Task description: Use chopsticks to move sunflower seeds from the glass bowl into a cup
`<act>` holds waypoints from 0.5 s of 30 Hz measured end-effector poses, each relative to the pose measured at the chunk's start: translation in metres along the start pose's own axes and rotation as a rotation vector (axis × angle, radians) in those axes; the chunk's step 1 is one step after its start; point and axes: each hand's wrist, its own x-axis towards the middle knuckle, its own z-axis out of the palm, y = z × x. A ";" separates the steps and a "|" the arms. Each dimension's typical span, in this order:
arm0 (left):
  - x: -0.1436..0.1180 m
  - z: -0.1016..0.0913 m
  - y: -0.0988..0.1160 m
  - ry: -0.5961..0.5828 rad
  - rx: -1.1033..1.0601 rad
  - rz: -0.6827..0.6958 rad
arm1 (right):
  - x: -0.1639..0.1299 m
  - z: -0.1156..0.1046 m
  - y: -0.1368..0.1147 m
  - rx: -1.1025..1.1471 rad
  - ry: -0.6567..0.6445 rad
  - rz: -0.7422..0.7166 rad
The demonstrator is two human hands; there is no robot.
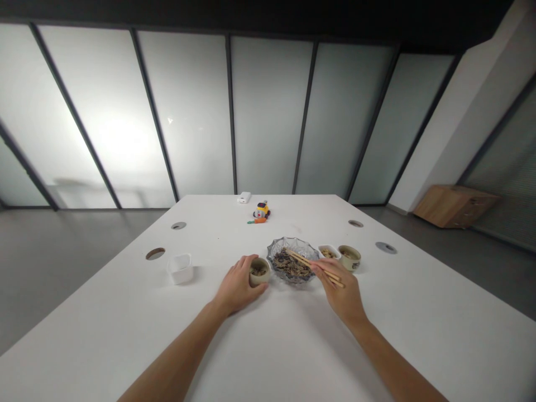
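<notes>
A pair of wooden chopsticks, pinched in the right hand, reaches into a glass bowl of dark mixed pieces near the white table's middle, while the left hand cups a small ceramic cup touching the bowl's left side.

Empty white tub, small toy, white box, wooden cabinet
</notes>
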 end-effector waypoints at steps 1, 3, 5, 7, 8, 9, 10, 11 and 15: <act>0.000 0.000 0.000 0.000 0.000 0.002 | 0.000 0.000 0.000 0.001 0.001 -0.002; 0.000 0.000 0.000 0.001 -0.002 0.002 | 0.000 0.001 0.000 0.004 0.006 -0.007; 0.001 0.000 0.000 0.003 -0.004 -0.001 | 0.000 0.001 -0.001 0.008 0.013 -0.012; 0.001 0.000 0.001 0.002 -0.005 -0.003 | 0.000 0.001 -0.003 0.010 0.017 -0.015; 0.001 0.000 0.002 0.001 -0.004 -0.003 | 0.000 0.001 -0.004 0.010 0.017 -0.017; 0.001 0.000 0.002 -0.001 -0.002 -0.004 | 0.000 0.002 -0.005 0.011 0.018 -0.020; 0.001 0.000 0.002 -0.001 -0.001 -0.004 | 0.000 0.002 -0.006 0.012 0.019 -0.022; 0.001 0.000 0.002 -0.003 0.001 -0.004 | -0.001 0.002 -0.006 0.012 0.022 -0.024; 0.001 0.001 0.001 -0.004 0.010 -0.004 | 0.000 0.002 -0.007 0.011 0.050 -0.026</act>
